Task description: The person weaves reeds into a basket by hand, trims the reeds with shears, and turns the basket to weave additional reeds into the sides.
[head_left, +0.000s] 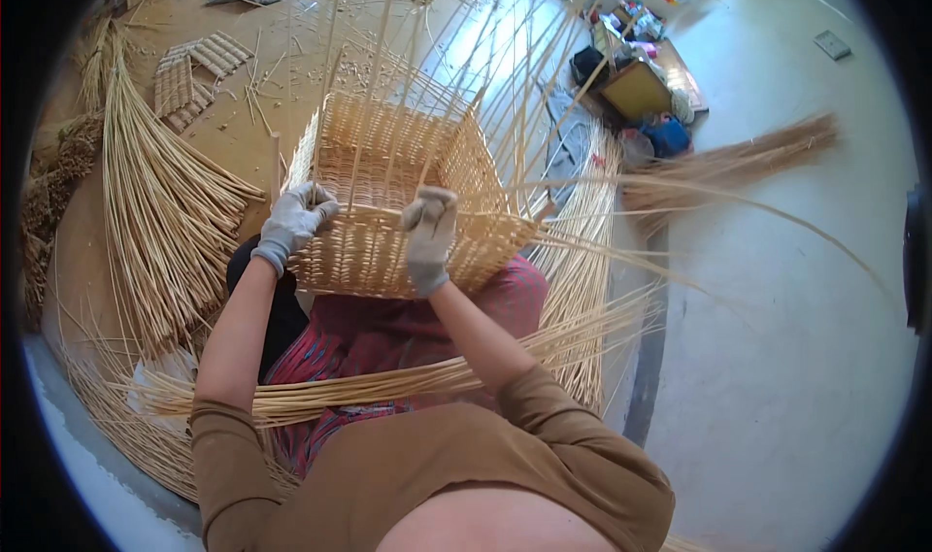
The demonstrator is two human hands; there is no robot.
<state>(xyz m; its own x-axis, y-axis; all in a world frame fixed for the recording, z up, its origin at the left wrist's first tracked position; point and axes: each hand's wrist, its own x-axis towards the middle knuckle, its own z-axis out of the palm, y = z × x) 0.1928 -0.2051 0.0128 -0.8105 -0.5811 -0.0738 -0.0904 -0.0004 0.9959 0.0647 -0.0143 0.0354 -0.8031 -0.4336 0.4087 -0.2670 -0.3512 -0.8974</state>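
Observation:
A rectangular wicker basket (359, 251) rests in my lap, tilted with its opening facing up, and long unwoven rods stand up from its rim. My left hand (297, 224), in a pale grey work glove, is closed on the basket's near rim by the left corner. At the middle of the same rim, my gloved right hand (430, 234) has its fingers curled over, pinching a thin wicker rod (428, 164). The fingers partly hide the spot where this rod meets the weave. A bundle of loose rods (379, 394) lies across my thighs below the basket.
On the left a large sheaf of rods (160, 193) leans by slatted mats (194, 71). More rods (582, 338) lie to my right, with a brownish bundle (738, 164) by the white wall. A cluttered wooden cabinet (636, 91) stands at the far right. Cuttings litter the floor.

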